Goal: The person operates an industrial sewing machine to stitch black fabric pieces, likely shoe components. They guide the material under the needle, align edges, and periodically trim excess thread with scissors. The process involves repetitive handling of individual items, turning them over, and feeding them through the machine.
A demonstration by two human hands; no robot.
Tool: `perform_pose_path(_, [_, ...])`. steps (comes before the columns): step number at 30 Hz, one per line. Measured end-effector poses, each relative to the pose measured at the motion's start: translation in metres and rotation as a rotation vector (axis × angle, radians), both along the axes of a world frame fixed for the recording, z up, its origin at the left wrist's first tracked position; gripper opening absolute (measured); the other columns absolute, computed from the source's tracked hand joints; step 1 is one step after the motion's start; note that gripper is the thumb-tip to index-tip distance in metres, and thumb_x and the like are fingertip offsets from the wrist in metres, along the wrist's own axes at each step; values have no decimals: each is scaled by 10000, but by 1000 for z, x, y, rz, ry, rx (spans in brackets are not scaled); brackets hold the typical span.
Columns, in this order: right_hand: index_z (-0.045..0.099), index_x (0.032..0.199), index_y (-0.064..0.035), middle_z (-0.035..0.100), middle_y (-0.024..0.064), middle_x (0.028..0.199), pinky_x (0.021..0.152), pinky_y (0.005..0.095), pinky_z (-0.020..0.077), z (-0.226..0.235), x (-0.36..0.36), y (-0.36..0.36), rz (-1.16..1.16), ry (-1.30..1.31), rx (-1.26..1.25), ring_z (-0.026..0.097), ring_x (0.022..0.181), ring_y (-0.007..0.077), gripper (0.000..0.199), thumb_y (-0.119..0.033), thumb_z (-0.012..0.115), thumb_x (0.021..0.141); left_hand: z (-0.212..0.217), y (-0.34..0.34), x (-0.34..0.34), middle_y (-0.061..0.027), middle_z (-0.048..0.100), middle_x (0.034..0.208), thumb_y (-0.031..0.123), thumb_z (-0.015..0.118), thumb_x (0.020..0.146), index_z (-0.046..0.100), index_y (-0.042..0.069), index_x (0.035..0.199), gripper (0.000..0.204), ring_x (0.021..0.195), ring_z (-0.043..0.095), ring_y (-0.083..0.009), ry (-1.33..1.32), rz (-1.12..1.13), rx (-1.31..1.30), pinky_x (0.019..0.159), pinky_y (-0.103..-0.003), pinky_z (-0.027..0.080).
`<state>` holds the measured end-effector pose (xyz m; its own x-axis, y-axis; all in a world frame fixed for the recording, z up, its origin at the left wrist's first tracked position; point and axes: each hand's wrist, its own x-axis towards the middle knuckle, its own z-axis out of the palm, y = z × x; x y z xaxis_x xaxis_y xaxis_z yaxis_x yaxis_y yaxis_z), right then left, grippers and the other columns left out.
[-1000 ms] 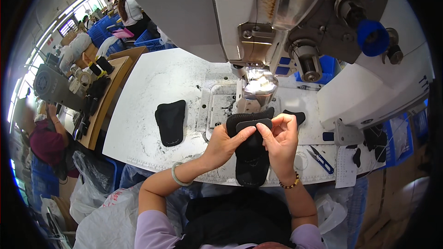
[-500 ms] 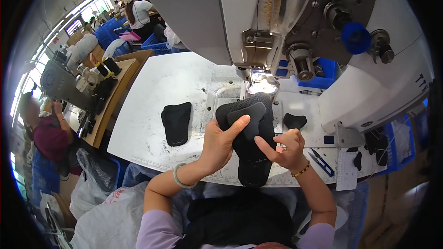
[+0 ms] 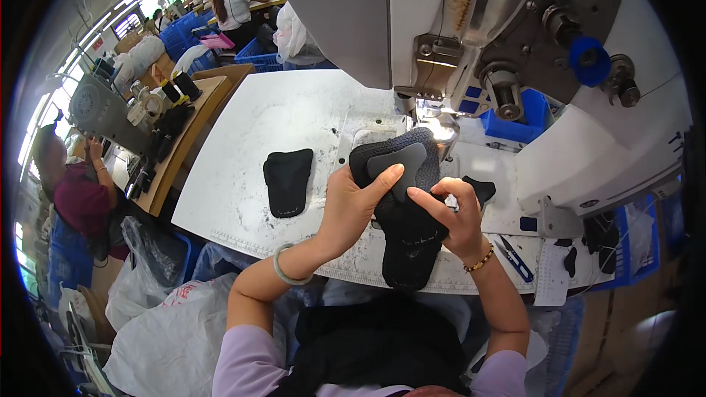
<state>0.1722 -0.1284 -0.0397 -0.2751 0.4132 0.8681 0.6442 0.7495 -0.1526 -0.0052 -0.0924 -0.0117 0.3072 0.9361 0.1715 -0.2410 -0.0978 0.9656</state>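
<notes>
My left hand (image 3: pixel 351 202) grips a black padded shoe tongue (image 3: pixel 428 165) with a mesh face by its left edge, thumb on top. Under that thumb lies a smooth dark grey patch (image 3: pixel 401 164), wider at its upper end. My right hand (image 3: pixel 460 224) holds the tongue's right side, fingers bent, a fingertip against the patch's lower end. Below both hands another black tongue-shaped part (image 3: pixel 410 261) reaches the table's front edge; whether it is joined to the held one I cannot tell. A separate black tongue (image 3: pixel 288 184) lies flat on the left.
A large sewing machine (image 3: pixel 588 154) stands over the white table (image 3: pixel 235 140), its lit needle area just beyond my hands. Thread snips (image 3: pixel 515 259) and a paper sheet (image 3: pixel 551 272) lie at right, near a small black piece (image 3: pixel 482 190). Plastic bags (image 3: pixel 169 338) sit below left; co-workers sit beyond.
My right hand's fingers have closed in on the tongue's right edge. The held tongue and patch stay together, turned slightly. The whole view has shifted a little.
</notes>
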Motion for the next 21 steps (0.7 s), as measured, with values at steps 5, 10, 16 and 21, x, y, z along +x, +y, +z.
perform_pose_path(5, [684, 1088, -142, 475, 61, 934, 658, 308, 476, -4, 11, 4, -22, -107, 29, 552, 797, 202, 407, -113, 663, 682, 8, 4, -2, -47, 658, 855, 214, 609, 906, 638, -39, 971, 263, 766, 594, -77, 100, -33, 31, 663, -215, 490])
perform_pose_path(10, [687, 1074, -133, 490, 56, 941, 675, 308, 474, 24, -5, 16, -18, -72, -53, 550, 798, 205, 463, -19, 640, 627, 7, 10, 0, -69, 644, 899, 187, 593, 909, 614, -42, 1007, 250, 782, 615, -107, -180, 55, -104, 684, -231, 509])
perform_pose_path(16, [681, 1070, -115, 489, 62, 954, 704, 308, 489, 28, -6, 30, -155, 31, -108, 560, 832, 209, 506, 26, 669, 585, 20, 37, 12, -57, 630, 928, 162, 582, 903, 605, -21, 1023, 220, 802, 595, -102, -124, 21, -34, 715, -238, 487])
perform_pose_path(21, [653, 1135, -135, 503, 89, 1010, 778, 339, 501, 26, 0, 27, -231, -17, -89, 567, 903, 250, 609, 73, 630, 564, 20, 65, 16, -39, 626, 918, 132, 563, 890, 599, -6, 1007, 185, 833, 553, -107, 76, -8, 209, 769, -254, 442])
